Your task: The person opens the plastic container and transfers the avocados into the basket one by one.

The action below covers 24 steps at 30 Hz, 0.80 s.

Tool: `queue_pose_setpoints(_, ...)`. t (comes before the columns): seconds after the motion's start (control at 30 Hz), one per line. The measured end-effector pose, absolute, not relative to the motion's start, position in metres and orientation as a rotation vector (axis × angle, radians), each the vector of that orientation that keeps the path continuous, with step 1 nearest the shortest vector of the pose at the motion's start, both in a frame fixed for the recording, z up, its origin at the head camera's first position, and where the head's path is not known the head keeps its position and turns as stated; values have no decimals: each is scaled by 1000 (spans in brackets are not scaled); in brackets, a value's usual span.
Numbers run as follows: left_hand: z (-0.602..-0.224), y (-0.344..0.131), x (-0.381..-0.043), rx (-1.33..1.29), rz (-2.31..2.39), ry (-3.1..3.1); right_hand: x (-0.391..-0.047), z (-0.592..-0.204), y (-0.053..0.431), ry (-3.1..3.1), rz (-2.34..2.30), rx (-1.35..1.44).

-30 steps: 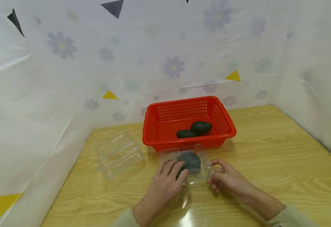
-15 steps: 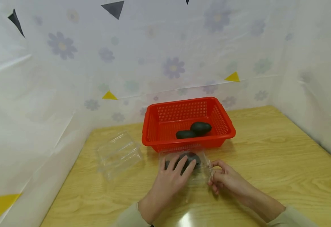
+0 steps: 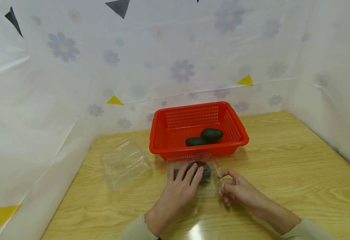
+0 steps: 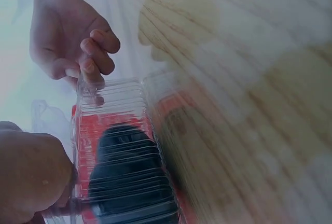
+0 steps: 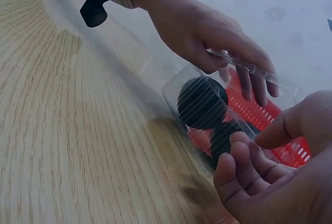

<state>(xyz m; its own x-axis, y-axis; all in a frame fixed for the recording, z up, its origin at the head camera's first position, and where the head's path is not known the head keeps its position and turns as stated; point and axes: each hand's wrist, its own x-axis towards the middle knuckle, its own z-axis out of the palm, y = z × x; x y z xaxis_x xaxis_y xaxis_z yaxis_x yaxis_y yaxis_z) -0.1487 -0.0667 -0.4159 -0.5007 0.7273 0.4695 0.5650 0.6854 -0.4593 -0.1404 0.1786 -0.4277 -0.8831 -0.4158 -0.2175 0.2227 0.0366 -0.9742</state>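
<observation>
In the head view, a clear plastic clamshell box (image 3: pixel 209 190) lies in front of the red basket. Dark green avocados (image 3: pixel 206 170) show through its ribbed wall; in the right wrist view two are visible, one rounded end (image 5: pixel 199 102) nearest the left hand. My left hand (image 3: pixel 178 193) rests over the top of the box, its fingers spread above the avocados and partly hiding them. At the box's right end my right hand (image 3: pixel 238 190) pinches the edge between thumb and forefinger, the other fingers loosely curled below.
The red basket (image 3: pixel 241 143) stands close behind the box, with two dark avocados (image 3: pixel 212 134) in it. Another clear plastic container (image 3: pixel 125 163) lies on the wooden table (image 3: pixel 283 160) to the left. A patterned white sheet (image 3: pixel 151 66) hangs around the table.
My left hand has shifted slightly right and forward over the box, its fingers now more spread across the avocados. The right hand stays at the right end.
</observation>
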Motion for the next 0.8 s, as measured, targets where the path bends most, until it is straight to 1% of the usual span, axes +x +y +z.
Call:
queue_pose_setpoints(0.13, -417, -68, -149, -952, 229, -2266, -140, -428, 177, 1882, -1893, -208)
queue_pose_setpoints(0.37, -410, -69, -145, -738, 105, -2735, -139, -429, 172, 1908, -1911, -228)
queue_pose_setpoints(0.8, -403, -80, -150, -791, 108, -2540, -142, -426, 179, 1928, -1865, -221)
